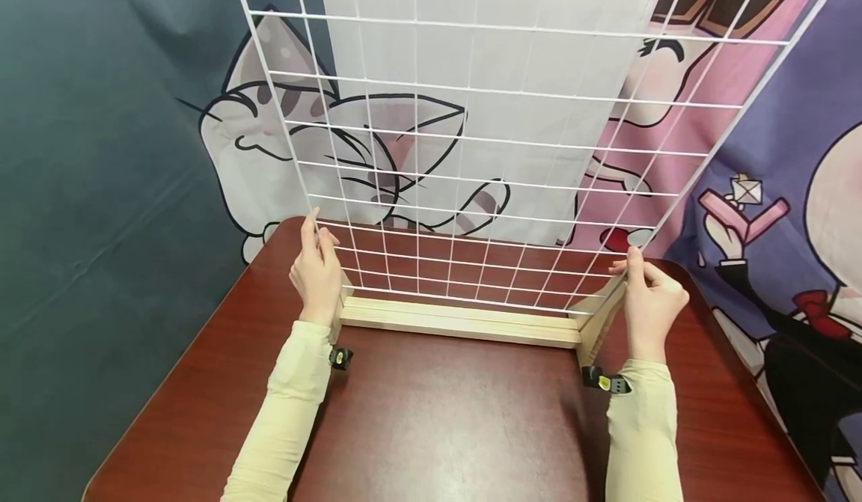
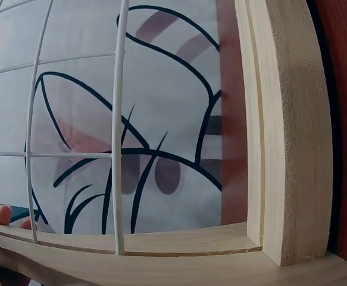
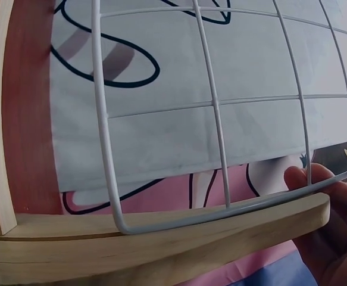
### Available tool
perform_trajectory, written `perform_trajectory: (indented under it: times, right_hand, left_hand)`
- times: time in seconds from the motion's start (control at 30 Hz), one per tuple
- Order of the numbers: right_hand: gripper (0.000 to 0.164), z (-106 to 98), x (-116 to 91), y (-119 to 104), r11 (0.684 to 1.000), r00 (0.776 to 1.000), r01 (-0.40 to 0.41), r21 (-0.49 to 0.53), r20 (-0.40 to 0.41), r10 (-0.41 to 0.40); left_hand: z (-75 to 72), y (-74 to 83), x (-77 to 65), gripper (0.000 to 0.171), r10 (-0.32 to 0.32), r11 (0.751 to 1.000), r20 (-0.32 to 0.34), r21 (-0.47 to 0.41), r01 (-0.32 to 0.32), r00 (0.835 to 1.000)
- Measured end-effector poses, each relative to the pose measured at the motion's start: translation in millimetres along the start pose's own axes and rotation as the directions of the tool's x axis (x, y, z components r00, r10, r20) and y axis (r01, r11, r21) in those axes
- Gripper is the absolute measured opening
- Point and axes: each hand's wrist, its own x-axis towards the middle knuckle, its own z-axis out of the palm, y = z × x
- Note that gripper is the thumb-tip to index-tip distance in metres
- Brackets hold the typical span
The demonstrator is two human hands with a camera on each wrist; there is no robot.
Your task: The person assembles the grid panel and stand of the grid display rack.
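Observation:
A white wire grid panel [image 1: 416,134] stands upright between my two hands in the head view. My left hand [image 1: 319,277] pinches its left edge wire near the top of a short wooden side piece. On the other side my right hand [image 1: 652,307] pinches the right edge wire. A pale wooden frame [image 1: 458,325] with grooved pieces sits below. In the right wrist view, the grid's edge wire [image 3: 173,224] lies along the groove of the side piece [image 3: 233,238]. The grid's bottom wire [image 2: 118,119] stands apart from the bottom rail [image 2: 307,131] in the left wrist view.
The frame rests on a reddish-brown table [image 1: 458,412] toward its far edge. Behind hangs a cloth backdrop [image 1: 539,98] with cartoon cats and figures. A small black device with a strap [image 1: 341,357] is on the left wrist, another [image 1: 602,381] on the right.

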Motion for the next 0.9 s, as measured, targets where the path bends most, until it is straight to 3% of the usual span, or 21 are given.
perform_trajectory:
  times: [0.2, 0.37, 0.47, 0.67, 0.9]
  right_hand:
    - [0.054, -1.9, 0.3, -2.5, 1.0, 1.0, -0.005, -0.006, 0.004, 0.005]
    - [0.054, -2.6, -1.3, -2.6, 1.0, 1.0, -0.013, -0.01, 0.01, 0.013]
    - [0.051, -3.4, -1.9, -1.3, 1.0, 1.0, -0.018, -0.02, 0.017, 0.018]
    - [0.051, -3.6, -4.0, 3.7, 1.0, 1.0, -0.003, -0.024, 0.008, 0.003]
    - [0.052, -2.1, -5.3, 6.1, 1.0, 1.0, -0.004, -0.011, -0.01, 0.004]
  left_hand:
    - [-5.1, 7.7, 5.8, 0.039, -0.013, 1.0, 0.037, -0.01, 0.013, 0.999]
    - [-12.4, 9.9, 17.1, 0.044, -0.058, 0.998, 0.124, 0.005, 0.058, 0.991]
    - [-12.7, 7.4, 22.3, 0.045, -0.079, 0.995, 0.159, -0.043, 0.087, 0.984]
    - [-9.8, 3.0, 22.5, 0.043, -0.044, 0.985, 0.147, -0.159, 0.068, 0.988]
    - [-6.4, 1.8, 19.7, 0.04, -0.044, 0.979, 0.115, -0.192, 0.066, 0.992]
